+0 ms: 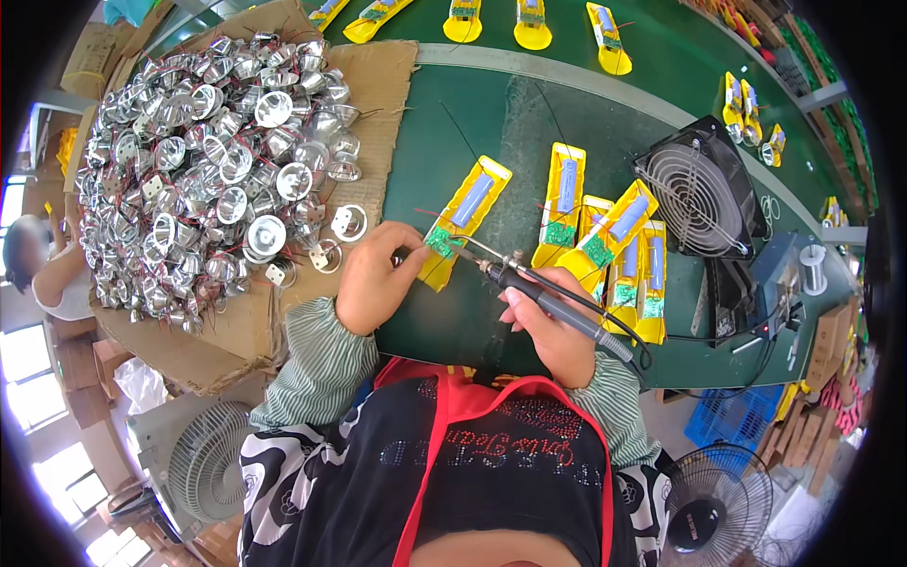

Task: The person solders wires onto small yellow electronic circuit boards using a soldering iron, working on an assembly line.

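My right hand (564, 342) grips a soldering iron (557, 307) with a grey and black handle. Its thin metal tip reaches the green circuit board (441, 243) on a yellow flashlight shell (491, 174), which lies tilted on the table and carries a blue cylindrical battery (471, 200). Beside that board, my left hand (375, 276) has thumb and forefinger pinched together; what sits between them is too small to make out. Thin red wires stick out near the board. Just right of it lie several similar yellow shells (567, 156), some overlapping under the iron's cable.
Silver lamp reflectors (231, 161) with wires are heaped on cardboard (378, 123) at the left. A black fan (694, 189) stands at the right, near a solder spool (812, 268). More yellow shells (532, 24) line the far green surface. A person (61, 265) is at far left.
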`<state>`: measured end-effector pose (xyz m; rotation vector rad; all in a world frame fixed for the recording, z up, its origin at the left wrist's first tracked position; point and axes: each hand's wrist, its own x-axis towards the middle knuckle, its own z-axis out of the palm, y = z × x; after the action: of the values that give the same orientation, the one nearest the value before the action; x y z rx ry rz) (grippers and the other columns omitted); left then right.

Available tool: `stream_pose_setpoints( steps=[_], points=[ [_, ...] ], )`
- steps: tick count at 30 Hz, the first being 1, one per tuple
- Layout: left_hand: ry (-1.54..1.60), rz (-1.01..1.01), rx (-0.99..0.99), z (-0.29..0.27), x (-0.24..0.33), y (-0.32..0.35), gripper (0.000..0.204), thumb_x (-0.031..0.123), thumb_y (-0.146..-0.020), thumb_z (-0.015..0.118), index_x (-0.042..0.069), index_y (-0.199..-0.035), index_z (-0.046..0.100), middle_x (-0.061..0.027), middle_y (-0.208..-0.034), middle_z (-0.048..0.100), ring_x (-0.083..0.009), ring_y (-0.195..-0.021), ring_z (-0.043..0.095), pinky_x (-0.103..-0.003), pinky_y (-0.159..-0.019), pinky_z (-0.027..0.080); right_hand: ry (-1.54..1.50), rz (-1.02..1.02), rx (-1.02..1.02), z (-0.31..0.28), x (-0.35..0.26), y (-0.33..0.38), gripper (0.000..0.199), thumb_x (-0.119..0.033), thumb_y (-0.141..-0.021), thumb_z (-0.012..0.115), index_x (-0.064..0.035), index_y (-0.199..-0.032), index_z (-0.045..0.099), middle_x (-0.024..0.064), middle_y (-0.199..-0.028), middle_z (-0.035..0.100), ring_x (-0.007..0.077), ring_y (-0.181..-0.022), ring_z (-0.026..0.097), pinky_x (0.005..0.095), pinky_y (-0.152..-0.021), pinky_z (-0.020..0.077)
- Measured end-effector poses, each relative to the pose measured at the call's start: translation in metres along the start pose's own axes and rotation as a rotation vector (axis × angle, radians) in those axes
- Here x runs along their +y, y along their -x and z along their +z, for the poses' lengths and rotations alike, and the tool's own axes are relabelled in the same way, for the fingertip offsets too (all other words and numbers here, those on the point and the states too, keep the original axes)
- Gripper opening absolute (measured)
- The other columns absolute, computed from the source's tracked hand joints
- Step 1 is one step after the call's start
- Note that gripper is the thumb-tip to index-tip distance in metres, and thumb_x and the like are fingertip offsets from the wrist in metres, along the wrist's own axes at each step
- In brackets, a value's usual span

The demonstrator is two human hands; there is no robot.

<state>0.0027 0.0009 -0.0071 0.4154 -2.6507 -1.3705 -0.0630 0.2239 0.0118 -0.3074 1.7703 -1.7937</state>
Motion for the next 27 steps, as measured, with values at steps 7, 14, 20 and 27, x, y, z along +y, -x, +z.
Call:
stream_pose_setpoints(
  steps=[7, 14, 20, 27],
  points=[
    [-0.103, -0.076, -0.036, -0.002, 0.007, -0.008, 0.008, 0.005, -0.077, 0.063, -0.002, -0.080, 0.060, -0.0109, -0.086, 0.062, -0.0220, -0.076, 0.059, -0.029, -0.065, 0.046, 0.037, -0.054, -0.026, 0.003, 0.009, -0.009, 0.021, -0.003, -0.084, 0.060, 0.0048, -0.102, 0.053, 0.0119, -0.085, 0.064, 0.0133, -0.066, 0.062, 0.0219, -0.055, 0.0489],
    [-0.128, -0.052, -0.017, -0.002, 0.005, -0.008, 0.009, 0.007, -0.077, 0.063, -0.001, -0.079, 0.060, -0.0109, -0.086, 0.062, -0.0228, -0.074, 0.060, -0.030, -0.063, 0.046, 0.012, -0.020, -0.038, 0.003, 0.007, -0.013, 0.020, -0.004, -0.084, 0.060, 0.0041, -0.100, 0.053, 0.0111, -0.084, 0.064, 0.0129, -0.066, 0.062, 0.0217, -0.055, 0.0493],
    [-0.138, -0.075, -0.027, -0.002, 0.008, -0.009, 0.009, 0.007, -0.076, 0.064, -0.001, -0.079, 0.060, -0.0102, -0.086, 0.062, -0.0217, -0.073, 0.060, -0.030, -0.060, 0.045, 0.014, -0.027, -0.026, 0.002, 0.007, -0.012, 0.020, -0.003, -0.083, 0.060, 0.0043, -0.100, 0.053, 0.0122, -0.084, 0.064, 0.0136, -0.067, 0.063, 0.0222, -0.056, 0.0498],
    [-0.166, -0.109, -0.034, -0.003, 0.011, -0.009, 0.009, 0.007, -0.076, 0.064, -0.001, -0.079, 0.061, -0.0106, -0.085, 0.062, -0.0221, -0.073, 0.060, -0.030, -0.062, 0.046, 0.038, -0.120, 0.006, -0.006, -0.001, -0.004, 0.022, 0.000, -0.083, 0.059, 0.0059, -0.102, 0.050, 0.0160, -0.086, 0.064, 0.0158, -0.066, 0.063, 0.0233, -0.055, 0.0503]
  ],
)
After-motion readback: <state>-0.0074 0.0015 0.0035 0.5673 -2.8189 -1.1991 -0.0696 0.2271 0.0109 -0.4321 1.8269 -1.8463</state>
